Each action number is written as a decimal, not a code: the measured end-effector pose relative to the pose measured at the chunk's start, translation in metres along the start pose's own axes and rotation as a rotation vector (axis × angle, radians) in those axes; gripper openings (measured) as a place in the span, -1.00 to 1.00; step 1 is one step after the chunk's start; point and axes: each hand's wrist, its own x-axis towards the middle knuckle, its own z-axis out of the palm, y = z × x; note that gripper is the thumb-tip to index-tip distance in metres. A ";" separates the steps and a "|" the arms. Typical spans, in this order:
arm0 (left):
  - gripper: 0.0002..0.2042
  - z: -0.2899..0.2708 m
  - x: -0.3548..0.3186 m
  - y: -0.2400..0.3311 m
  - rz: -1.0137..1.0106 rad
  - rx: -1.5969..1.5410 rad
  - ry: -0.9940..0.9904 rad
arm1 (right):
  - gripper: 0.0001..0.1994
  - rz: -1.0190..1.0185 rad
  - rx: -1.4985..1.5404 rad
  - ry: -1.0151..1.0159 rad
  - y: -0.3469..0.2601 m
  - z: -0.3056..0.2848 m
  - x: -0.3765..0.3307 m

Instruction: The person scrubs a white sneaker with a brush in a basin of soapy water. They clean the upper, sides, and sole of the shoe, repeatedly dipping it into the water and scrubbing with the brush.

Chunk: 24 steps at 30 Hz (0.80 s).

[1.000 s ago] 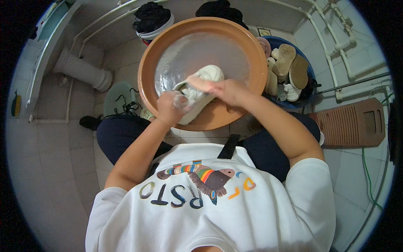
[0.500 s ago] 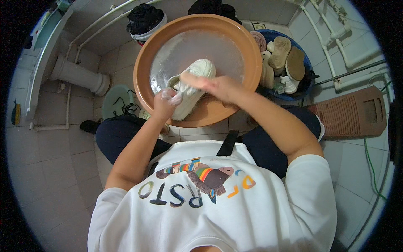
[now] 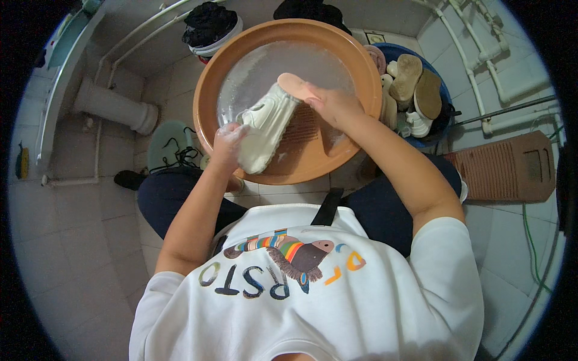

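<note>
A white sneaker [image 3: 269, 127] is tilted over the near part of the orange-brown basin [image 3: 372, 78], its sole edge turned to the right. My left hand [image 3: 226, 145], wet with suds, is closed on the shoe's opening on the left side. In my right hand [image 3: 332, 107] is a peach-coloured brush [image 3: 292, 85] with an oval head. The brush lies at the far end of the shoe, near the toe; its bristles are hidden. Cloudy, soapy water [image 3: 313, 60] fills the far part of the basin, and a ribbed washing surface [image 3: 304, 129] shows beside the shoe.
At the right, a blue tub [image 3: 444, 96] holds shoes and several insoles [image 3: 407, 75]. A brown washboard [image 3: 503, 167] lies beyond my right knee. On the left, a pale green bowl [image 3: 159, 141] contains black laces [image 3: 183, 156]. A white bucket [image 3: 232, 37] with dark cloth stands behind the basin.
My right hand has drawn the brush from the shoe's opening to its far end. The shoe has been rolled, so more of its sole edge shows.
</note>
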 end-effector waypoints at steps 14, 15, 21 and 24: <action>-0.86 0.003 0.002 -0.011 0.028 0.005 -0.069 | -0.55 0.053 -0.043 -0.131 -0.046 0.002 -0.025; -0.86 0.005 0.000 -0.009 0.061 0.006 -0.066 | -0.54 -0.193 -0.105 -0.020 -0.036 0.024 -0.028; -0.82 0.004 0.001 -0.005 -0.001 0.099 -0.165 | -0.59 0.048 0.066 0.073 0.020 0.019 0.019; -0.82 0.012 0.004 -0.009 -0.058 0.010 -0.095 | -0.56 -0.100 -0.060 0.063 0.032 0.040 0.022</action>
